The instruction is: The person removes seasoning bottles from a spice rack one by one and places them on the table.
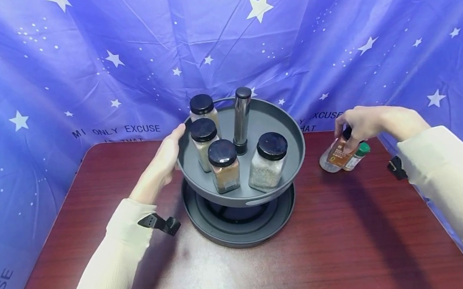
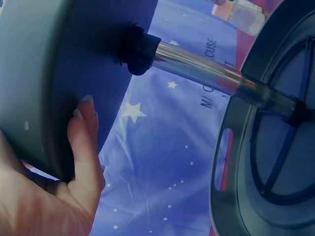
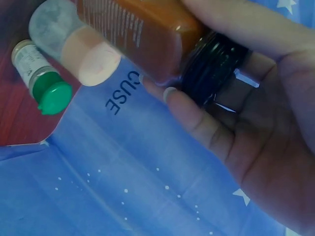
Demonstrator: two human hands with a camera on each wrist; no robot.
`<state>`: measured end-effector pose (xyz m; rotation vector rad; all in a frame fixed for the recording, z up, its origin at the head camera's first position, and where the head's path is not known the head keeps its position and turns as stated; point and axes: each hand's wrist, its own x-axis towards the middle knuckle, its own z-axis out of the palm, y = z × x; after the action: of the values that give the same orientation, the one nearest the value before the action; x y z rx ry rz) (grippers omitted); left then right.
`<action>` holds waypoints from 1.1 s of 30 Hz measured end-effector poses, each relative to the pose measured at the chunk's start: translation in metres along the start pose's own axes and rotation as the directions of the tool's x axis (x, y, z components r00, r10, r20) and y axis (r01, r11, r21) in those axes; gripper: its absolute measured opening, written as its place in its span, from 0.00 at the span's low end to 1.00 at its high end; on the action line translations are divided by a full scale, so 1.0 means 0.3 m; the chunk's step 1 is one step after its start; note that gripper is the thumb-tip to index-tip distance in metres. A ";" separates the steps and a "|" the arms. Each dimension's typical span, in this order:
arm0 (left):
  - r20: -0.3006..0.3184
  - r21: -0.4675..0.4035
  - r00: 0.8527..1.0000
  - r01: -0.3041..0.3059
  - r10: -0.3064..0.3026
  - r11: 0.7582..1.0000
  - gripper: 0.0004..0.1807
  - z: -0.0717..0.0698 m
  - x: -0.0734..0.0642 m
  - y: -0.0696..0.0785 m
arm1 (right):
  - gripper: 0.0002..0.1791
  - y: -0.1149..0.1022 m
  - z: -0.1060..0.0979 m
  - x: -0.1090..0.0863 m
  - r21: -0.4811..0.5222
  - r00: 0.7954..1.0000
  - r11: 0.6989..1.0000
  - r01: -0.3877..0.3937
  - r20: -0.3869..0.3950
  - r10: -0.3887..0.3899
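Note:
A grey two-tier round rack stands mid-table, with its upper tray (image 1: 271, 117) on a shiny post (image 1: 243, 117). My left hand (image 1: 160, 161) grips the left rim of that tray; the left wrist view shows its fingers (image 2: 84, 142) bent beneath. On the tray are several square jars with black lids, among them a jar of pale grains (image 1: 266, 171) and an orange-brown one (image 1: 226, 173). To the right, my right hand (image 1: 362, 123) holds an orange-brown spice jar (image 3: 147, 39) by its black lid (image 3: 211, 69), tilted in the right wrist view.
Close to the held jar stand a clear bottle (image 3: 54, 22) and a small green-capped bottle (image 3: 32, 64). The lower tray (image 1: 200, 220) sits on the reddish wooden table (image 1: 331, 247). A blue starred curtain (image 1: 141, 55) hangs behind and at the sides.

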<state>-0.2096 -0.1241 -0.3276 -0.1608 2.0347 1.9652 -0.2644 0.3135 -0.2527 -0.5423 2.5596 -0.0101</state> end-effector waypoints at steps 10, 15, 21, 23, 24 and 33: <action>-0.011 0.006 1.000 0.003 -0.003 1.000 0.25 0.004 -0.001 0.002 | 0.25 0.008 0.032 0.013 0.001 0.999 1.000 -0.008 0.042 0.008; -0.019 0.005 1.000 0.011 -0.011 1.000 0.25 0.004 -0.003 0.005 | 0.25 0.007 0.043 0.020 -0.014 0.998 1.000 0.006 0.059 -0.005; -0.019 0.001 1.000 0.009 -0.009 1.000 0.25 0.004 -0.005 0.006 | 0.23 0.005 0.061 0.027 0.017 0.998 1.000 -0.002 0.068 0.001; -0.021 0.003 1.000 0.007 -0.007 1.000 0.25 0.004 -0.006 0.006 | 0.23 0.004 0.069 0.030 0.034 0.997 0.999 -0.009 0.076 0.007; -0.021 0.005 1.000 0.005 -0.005 1.000 0.26 0.004 -0.006 0.005 | 0.23 0.004 0.073 0.031 0.039 0.997 0.999 -0.012 0.082 0.009; -0.012 0.016 1.000 -0.014 0.014 1.000 0.27 0.006 -0.006 0.003 | 0.24 0.002 0.099 0.037 0.064 0.995 0.998 -0.023 0.094 0.017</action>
<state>-0.2078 -0.1224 -0.3262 -0.1562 2.0634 1.9606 -0.2588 0.3128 -0.2839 -0.4808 2.4647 -0.0595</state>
